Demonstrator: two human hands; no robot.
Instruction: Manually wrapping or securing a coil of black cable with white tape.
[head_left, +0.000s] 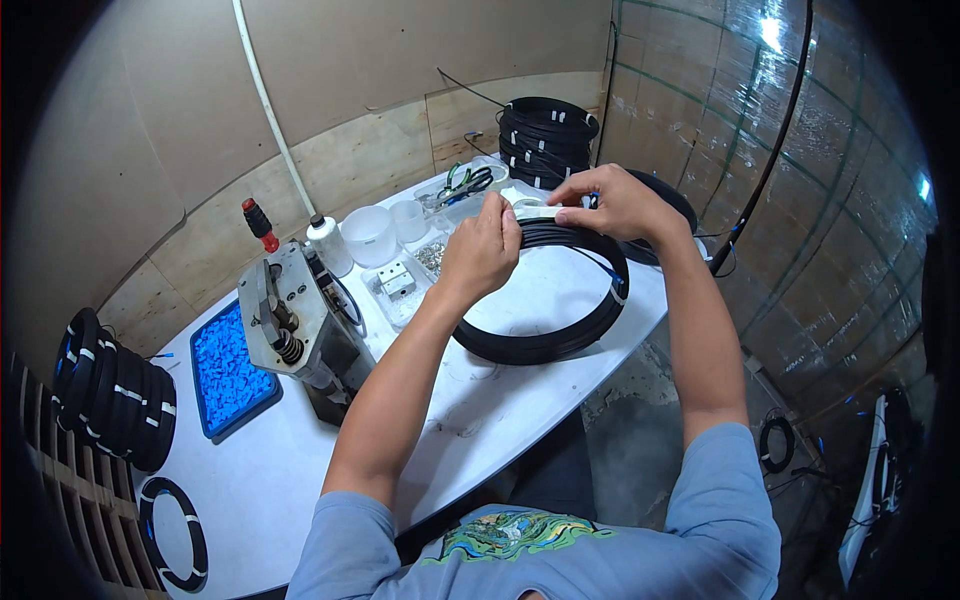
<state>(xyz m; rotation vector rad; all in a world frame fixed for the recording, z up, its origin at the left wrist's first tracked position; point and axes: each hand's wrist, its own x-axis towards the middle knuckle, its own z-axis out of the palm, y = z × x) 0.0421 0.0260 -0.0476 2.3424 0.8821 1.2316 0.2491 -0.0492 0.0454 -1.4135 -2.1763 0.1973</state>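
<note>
A coil of black cable point(542, 348) leans up from the white table in front of me, with a white wrap and a blue bit on its right side. At the coil's upper left, my left hand point(482, 245) is closed around its edge; its fingertips are partly hidden. My right hand point(625, 205) pinches a white tape point(540, 211) that stretches between both hands at the top of the coil. How far the tape goes around the cable cannot be seen.
A metal hand press point(290, 310) stands left of the coil, beside a tray of blue clips point(222, 362). Behind are a white bottle point(328, 243), a plastic tub point(370, 236) and scissors point(478, 180). Stacked cable coils point(548, 135) stand at the back, more point(115, 390) at the left.
</note>
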